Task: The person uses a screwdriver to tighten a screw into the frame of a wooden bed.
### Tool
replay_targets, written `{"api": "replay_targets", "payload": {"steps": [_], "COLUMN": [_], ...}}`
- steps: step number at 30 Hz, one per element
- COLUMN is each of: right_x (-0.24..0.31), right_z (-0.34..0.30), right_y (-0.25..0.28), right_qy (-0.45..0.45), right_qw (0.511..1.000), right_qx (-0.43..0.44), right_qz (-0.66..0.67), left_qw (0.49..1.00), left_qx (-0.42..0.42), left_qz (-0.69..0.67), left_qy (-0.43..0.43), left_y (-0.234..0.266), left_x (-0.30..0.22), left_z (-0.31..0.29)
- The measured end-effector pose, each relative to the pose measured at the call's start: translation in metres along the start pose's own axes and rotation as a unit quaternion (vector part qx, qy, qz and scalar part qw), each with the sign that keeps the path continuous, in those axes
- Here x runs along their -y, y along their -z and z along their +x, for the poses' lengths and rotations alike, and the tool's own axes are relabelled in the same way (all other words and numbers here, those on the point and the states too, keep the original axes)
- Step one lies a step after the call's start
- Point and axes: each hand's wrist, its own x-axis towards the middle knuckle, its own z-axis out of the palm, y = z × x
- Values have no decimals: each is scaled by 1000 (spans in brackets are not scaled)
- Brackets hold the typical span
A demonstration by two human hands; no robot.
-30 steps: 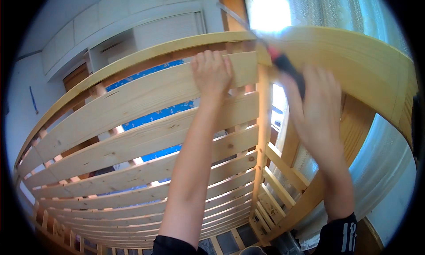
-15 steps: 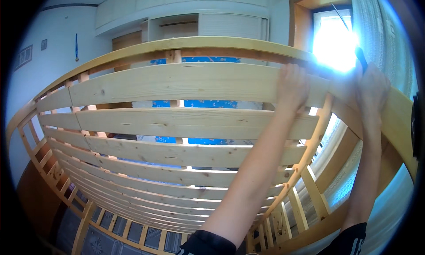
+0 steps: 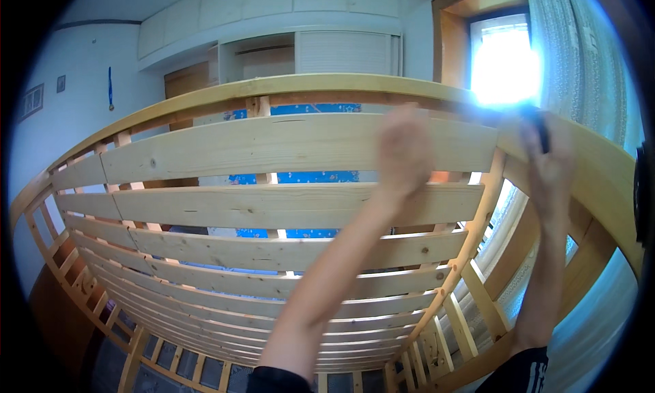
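Observation:
A wooden bed frame with pale slats stands tilted up in front of me. My left hand is blurred in front of the top slat, its fingers curled together; whatever they may hold is hidden. Close to the right end of that slat, my right hand is closed round the black handle of a screwdriver. Glare from the window washes out the tool's shaft. Beyond both hands runs the frame's long curved-looking top rail.
Side rails with short bars flank the slats. A bright window and a lace curtain are at the right. White cabinets line the back wall. Blue patterned fabric shows through the gaps.
My left hand has moved left along the top slat, away from its right end. The screwdriver in my right hand has shifted slightly left and lower. The view has tilted up a little.

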Motion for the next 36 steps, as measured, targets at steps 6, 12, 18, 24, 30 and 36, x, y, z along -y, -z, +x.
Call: {"api": "replay_targets", "payload": {"steps": [6, 12, 18, 24, 30, 36], "right_x": [13, 39, 86, 76, 110, 57], "right_z": [-8, 18, 28, 39, 46, 38], "right_y": [-63, -111, -136, -125, -131, -134], "right_qy": [78, 113, 113, 81, 64, 75], "right_qw": [979, 978, 970, 961, 950, 964], "right_qx": [188, 178, 214, 259, 306, 250], "right_qz": [21, 4, -1, 48, -28, 57], "left_qw": [952, 907, 903, 899, 903, 901], "left_qx": [-45, 19, 32, 31, 34, 26], "left_qz": [203, 343, 351, 362, 356, 357], "left_qy": [226, 244, 244, 245, 239, 245], "left_y": [119, 149, 146, 148, 147, 145], "left_x": [74, 118, 118, 118, 119, 117], "left_z": [-13, -25, -28, -27, -29, -26]}}
